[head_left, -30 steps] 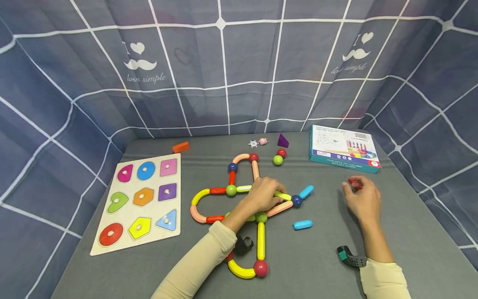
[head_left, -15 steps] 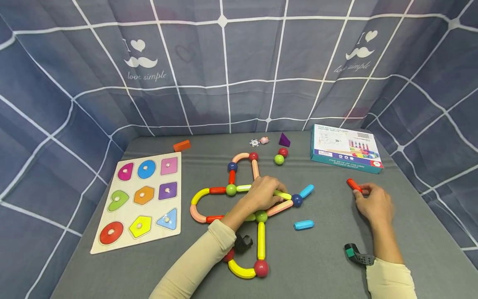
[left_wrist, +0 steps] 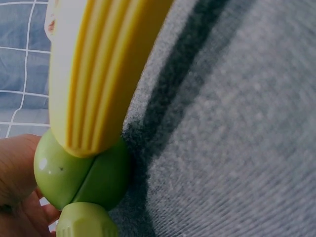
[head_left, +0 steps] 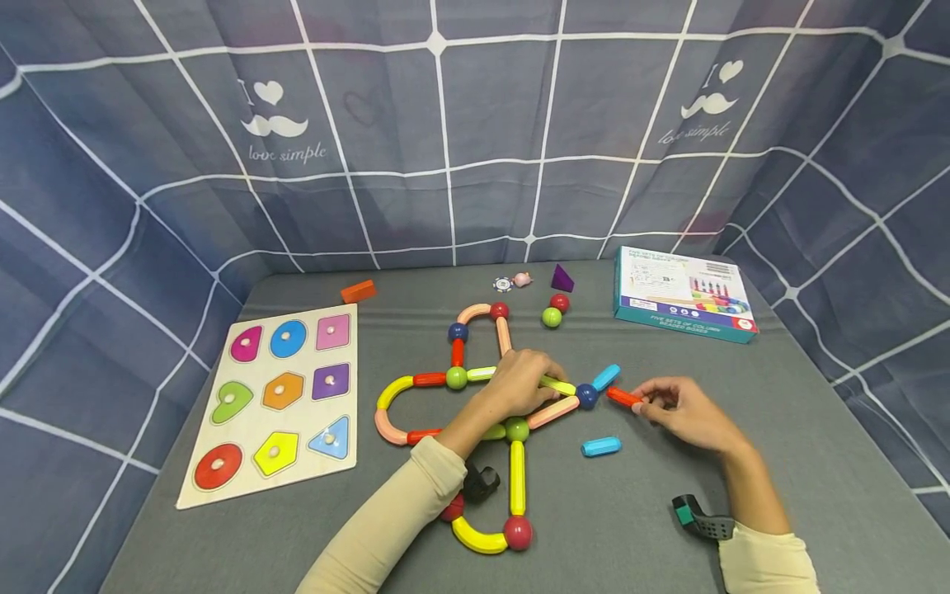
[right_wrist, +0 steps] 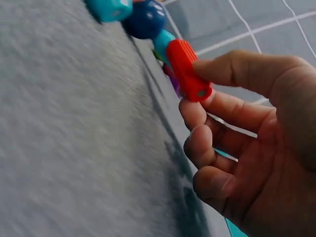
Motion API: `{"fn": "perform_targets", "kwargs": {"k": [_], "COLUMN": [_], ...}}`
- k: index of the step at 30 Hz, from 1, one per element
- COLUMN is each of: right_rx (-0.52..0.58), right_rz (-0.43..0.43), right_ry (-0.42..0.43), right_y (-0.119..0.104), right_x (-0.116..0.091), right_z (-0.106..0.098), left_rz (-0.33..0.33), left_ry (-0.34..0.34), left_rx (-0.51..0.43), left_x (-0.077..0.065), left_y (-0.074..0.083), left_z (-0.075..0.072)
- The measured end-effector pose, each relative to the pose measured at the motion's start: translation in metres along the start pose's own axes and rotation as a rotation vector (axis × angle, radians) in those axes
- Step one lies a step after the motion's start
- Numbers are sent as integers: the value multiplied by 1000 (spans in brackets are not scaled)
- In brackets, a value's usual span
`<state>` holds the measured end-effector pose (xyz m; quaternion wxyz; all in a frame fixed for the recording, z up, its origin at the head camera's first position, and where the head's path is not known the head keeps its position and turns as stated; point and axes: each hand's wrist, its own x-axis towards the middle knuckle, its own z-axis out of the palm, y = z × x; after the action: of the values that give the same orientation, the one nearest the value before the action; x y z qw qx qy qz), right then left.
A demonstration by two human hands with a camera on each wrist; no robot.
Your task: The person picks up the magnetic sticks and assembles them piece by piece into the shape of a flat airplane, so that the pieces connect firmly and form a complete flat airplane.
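Observation:
Colourful magnetic rods and balls form a many-looped figure on the grey cloth. My left hand [head_left: 525, 384] grips its middle around a yellow-green magnetic rod [head_left: 558, 386]; part of its fingers is hidden. A green ball [left_wrist: 84, 170] and a yellow rod [left_wrist: 101, 74] fill the left wrist view. Between thumb and fingertips, my right hand [head_left: 686, 412] pinches a red magnetic rod [head_left: 623, 398]. The rod points at the dark blue ball [head_left: 587, 396], a small gap apart. From that ball a light blue rod [head_left: 607, 377] sticks out; another blue rod [head_left: 601, 446] lies loose in front.
A wooden shape puzzle board [head_left: 276, 404] lies at left, with an orange block [head_left: 359, 291] behind it. Toward the back are a loose red ball [head_left: 560, 303], a green ball [head_left: 552, 318], a purple wedge [head_left: 562, 279] and a boxed set [head_left: 684, 294].
My right hand has carried the red rod from the right side leftward, close to the dark blue ball. My left hand stays on the figure.

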<state>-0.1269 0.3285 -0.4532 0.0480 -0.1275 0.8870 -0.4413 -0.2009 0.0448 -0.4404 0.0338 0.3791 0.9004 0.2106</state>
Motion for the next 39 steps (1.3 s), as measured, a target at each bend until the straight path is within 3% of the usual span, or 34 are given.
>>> {"fn": "perform_targets", "kwargs": {"k": [5,17,25,31,39], "right_rx": [8,-9,0,27,-22], "right_rz": [12,28,19,18,-10], "right_ry": [-54,-63,-40,-19,-2], "right_y": [-2,-1,-5,-11,-13], "right_x": [3,4,6,8,12], "right_z": [8,11,17,26,36], "left_rz": [0,6,33,9,8], "left_ry": [-1,-8,-31,-52,-46], "left_rx": [-4,5,8,12,74], "left_x": [0,-1,-2,-3,-2], "left_y": [0,2,8,9,12], "left_z": [1,0,1,0,-6]}}
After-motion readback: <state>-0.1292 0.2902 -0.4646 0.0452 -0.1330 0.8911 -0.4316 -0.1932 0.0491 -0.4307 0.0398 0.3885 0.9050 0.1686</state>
